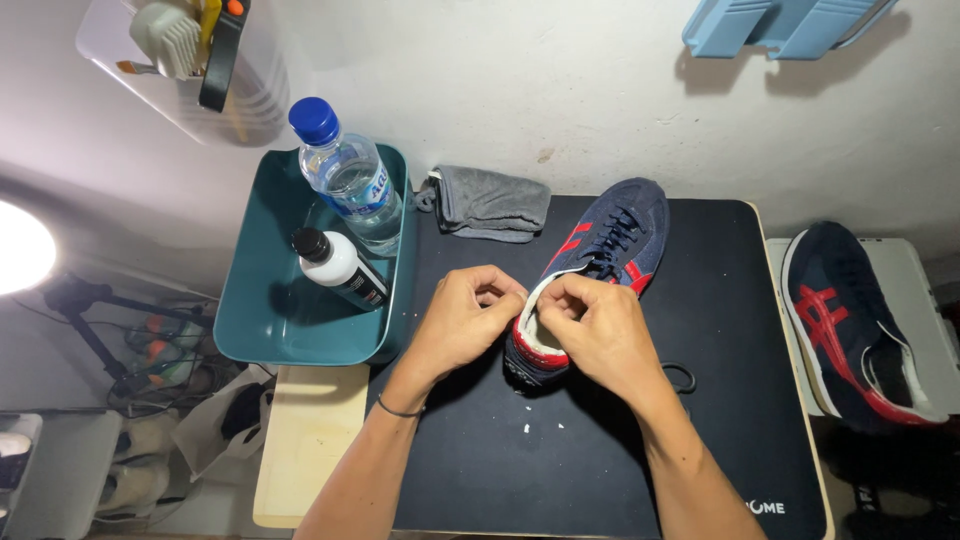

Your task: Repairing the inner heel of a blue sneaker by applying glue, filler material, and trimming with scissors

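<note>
- Where the far left is lit by a bright lamp, a teal tub is seen at the left edge of the black mat.
- Two bottles are held in the tub: a clear water bottle with a blue cap and a blue-and-white label, and a smaller white bottle with a black cap and a dark label, both lying tilted.
- A grey cloth is folded at the mat's far edge.
- The left hand is closed on the heel rim of the shoe, fingers curled in.
- The shoe is set mid-mat, its long axis running diagonally, toe pointed up and to the right, heel toward the person.
- It is navy suede with red stripes, dark laces, a pale lining and a red heel band.
- The right hand is pinched on the same collar, touching the left.
- A matching shoe is laid on a pale stand right of the mat.
</note>
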